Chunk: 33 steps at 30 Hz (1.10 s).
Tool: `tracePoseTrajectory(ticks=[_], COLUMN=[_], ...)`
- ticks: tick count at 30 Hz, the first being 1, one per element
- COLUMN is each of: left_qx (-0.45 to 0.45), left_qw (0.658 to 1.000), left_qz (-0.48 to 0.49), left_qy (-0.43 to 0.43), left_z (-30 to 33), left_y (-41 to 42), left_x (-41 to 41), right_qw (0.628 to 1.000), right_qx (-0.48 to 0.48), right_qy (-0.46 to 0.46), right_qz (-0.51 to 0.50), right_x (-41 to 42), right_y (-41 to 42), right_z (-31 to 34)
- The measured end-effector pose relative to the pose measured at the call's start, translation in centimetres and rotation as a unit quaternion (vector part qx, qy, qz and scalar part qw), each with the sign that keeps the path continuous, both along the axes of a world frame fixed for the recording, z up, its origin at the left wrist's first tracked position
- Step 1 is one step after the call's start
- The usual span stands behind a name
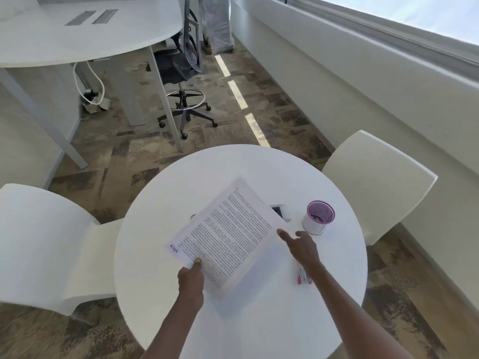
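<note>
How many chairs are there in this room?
3. The left white chair and the right white chair flank the round table; a black swivel chair stands by the desk farther back. Others may lie outside the view.

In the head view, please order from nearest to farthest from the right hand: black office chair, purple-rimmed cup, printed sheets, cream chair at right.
1. printed sheets, at the fingertips of the right hand, on its left.
2. purple-rimmed cup, just ahead, slightly right.
3. cream chair, farther right.
4. black office chair, far back.
</note>
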State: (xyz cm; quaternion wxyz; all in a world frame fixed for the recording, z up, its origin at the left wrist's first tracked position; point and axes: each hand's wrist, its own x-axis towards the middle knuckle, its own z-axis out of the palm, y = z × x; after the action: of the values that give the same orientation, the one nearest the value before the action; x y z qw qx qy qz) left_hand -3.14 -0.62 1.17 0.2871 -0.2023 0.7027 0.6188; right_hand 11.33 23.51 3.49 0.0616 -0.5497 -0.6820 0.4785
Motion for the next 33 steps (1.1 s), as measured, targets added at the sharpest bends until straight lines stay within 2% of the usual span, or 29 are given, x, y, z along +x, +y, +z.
tracePoseTrajectory(ticks=[3, 6, 9, 11, 14, 17, 19, 21, 24, 29, 33], left_qx=[0.032, 0.066, 0.08, 0.034, 0.029, -0.04, -0.029, 0.061, 0.17, 0.148, 0.115], left_qw=[0.998, 0.991, 0.987, 0.995, 0.993, 0.997, 0.994, 0.98, 0.96, 0.959, 0.965], left_qz=[0.039, 0.072, 0.075, 0.014, 0.062, 0.045, 0.063, 0.126, 0.122, 0.076, 0.054], left_qy=[-0.042, -0.088, -0.115, -0.093, -0.093, -0.048, -0.086, -0.141, -0.188, -0.23, -0.228], left_z=[0.1, 0.5, 1.0, 0.7, 0.1, 0.3, -0.5, -0.6, 0.3, 0.3, 0.4], left_y=[0.7, 1.6, 2.3, 2.7, 3.4, 2.3, 2.4, 2.4, 2.1, 1.4, 1.4], left_x=[1.0, 2.2, 3.1, 3.3, 3.7, 5.4, 5.6, 5.8, 7.6, 10.3, 10.5], right_qw=[0.993, 0.97, 0.955, 0.952, 0.954, 0.959, 0.963, 0.964, 0.964, 0.964, 0.96], right_qx=[-0.105, -0.226, -0.272, -0.279, -0.275, -0.253, -0.24, -0.235, -0.238, -0.241, -0.254], right_qy=[0.048, 0.086, 0.111, 0.12, 0.121, 0.124, 0.122, 0.12, 0.12, 0.108, 0.116], right_qz=[0.015, 0.033, 0.047, 0.036, 0.008, -0.008, -0.009, -0.008, 0.002, 0.004, 0.02], right_x=[1.2, 2.0, 2.1, 2.0, 1.8, 1.9, 2.0, 2.1, 2.4, 3.0, 3.4], right_y=[-4.0, -8.1, -10.5, -11.3, -11.6, -11.6, -11.4, -11.2, -11.0, -10.9, -10.6], right_z=[-0.6, -1.5, -2.0, -2.2, -2.3, -2.2, -2.3, -2.6, -2.9, -3.4, -3.8])
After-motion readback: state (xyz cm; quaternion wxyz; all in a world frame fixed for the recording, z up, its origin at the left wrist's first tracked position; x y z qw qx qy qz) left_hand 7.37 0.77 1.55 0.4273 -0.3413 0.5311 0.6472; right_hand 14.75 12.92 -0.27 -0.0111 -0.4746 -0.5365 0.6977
